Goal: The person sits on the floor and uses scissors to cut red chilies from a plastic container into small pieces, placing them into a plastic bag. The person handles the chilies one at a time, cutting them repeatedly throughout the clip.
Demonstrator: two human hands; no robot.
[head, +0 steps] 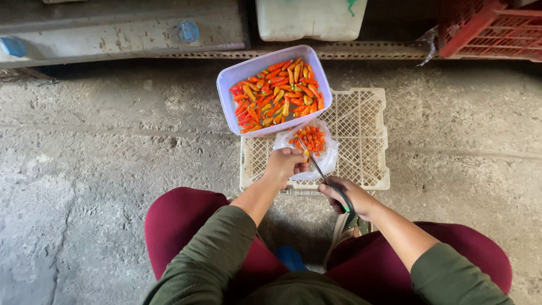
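Note:
My left hand [284, 164] pinches a small chili at the near edge of a clear plastic bag [326, 161] that holds cut red and orange chili pieces [312, 138]. My right hand [351, 197] grips scissors [327, 179] with black handles, their blades pointing up toward the chili in my left fingers. Just beyond the bag stands a pale lilac rectangular tub [227, 79] full of whole red, orange and yellow chilies [276, 96]. Bag and tub both rest on an upturned cream plastic crate [367, 141].
Rough concrete floor lies all around the crate. A red plastic crate [491, 28] stands at the far right, a white plastic container [310, 20] at the far middle, and a worn metal ledge [113, 34] runs along the far left. My knees in maroon trousers frame the near side.

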